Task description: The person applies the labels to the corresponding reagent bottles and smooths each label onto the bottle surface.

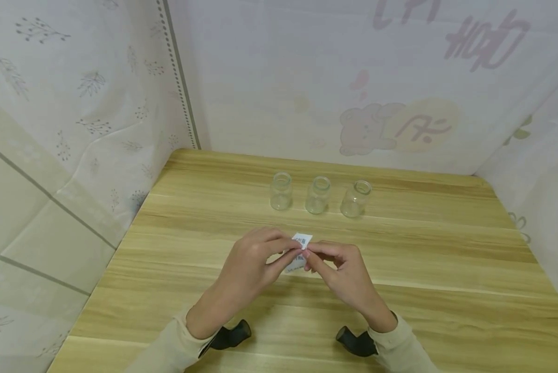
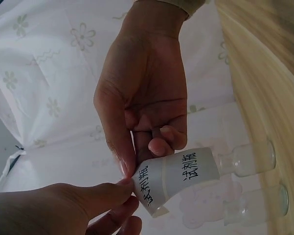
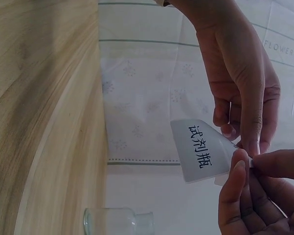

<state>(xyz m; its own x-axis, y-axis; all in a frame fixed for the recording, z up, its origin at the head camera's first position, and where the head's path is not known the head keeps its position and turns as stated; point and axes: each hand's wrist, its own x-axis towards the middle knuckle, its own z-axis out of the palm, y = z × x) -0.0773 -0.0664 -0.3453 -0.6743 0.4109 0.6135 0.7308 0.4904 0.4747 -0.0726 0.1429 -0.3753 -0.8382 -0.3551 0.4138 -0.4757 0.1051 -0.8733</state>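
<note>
A small white strip of printed labels (image 1: 295, 263) with black characters is between my two hands, above the wooden table. My left hand (image 1: 255, 259) pinches the strip from the left with thumb and fingertips. From the other side, my right hand (image 1: 346, 272) pinches it at nearly the same spot, so the fingertips of both hands meet. In the left wrist view, the strip (image 2: 178, 171) bends and shows two printed labels. One label (image 3: 198, 152) faces the right wrist view, its far end sticking out free; the pinched part is hidden behind fingers.
Three lidless clear glass bottles, the left one (image 1: 281, 191), the middle one (image 1: 317, 195) and the right one (image 1: 356, 199), stand upright in a row beyond my hands. Patterned cloth (image 1: 269, 77) hangs behind the wooden table (image 1: 190, 217). A black curved piece sits under each wrist.
</note>
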